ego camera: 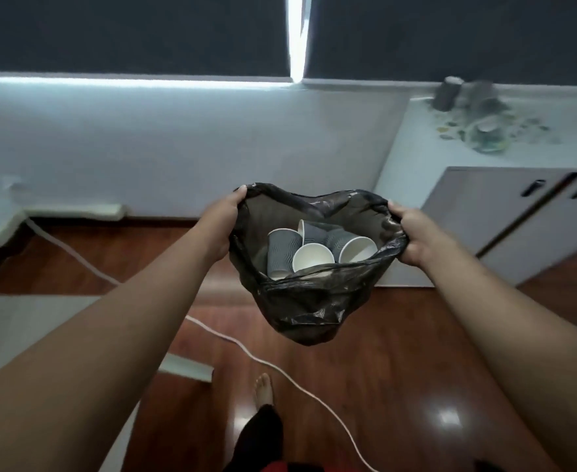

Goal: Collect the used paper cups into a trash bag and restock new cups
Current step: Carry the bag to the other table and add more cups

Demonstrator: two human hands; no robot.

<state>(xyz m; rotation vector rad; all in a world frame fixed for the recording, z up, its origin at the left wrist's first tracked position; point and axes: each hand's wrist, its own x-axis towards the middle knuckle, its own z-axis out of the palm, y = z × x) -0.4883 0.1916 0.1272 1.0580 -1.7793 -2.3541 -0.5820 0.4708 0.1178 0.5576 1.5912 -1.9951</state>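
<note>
The left hand (220, 229) and right hand (413, 235) each pinch the rim of the black trash bag (307, 301), stretching its mouth sideways between them; the used cups (314, 248) lie inside, above the floor (399, 369).

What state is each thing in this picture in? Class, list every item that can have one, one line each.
trash bag: held off the floor, mouth open.
paper cups: several inside the bag, lying tilted.
left hand: grips the bag's left rim.
right hand: grips the bag's right rim.
cabinet doors: closed.
window blinds: drawn down.
white cable: lying loose across the floor.
</note>
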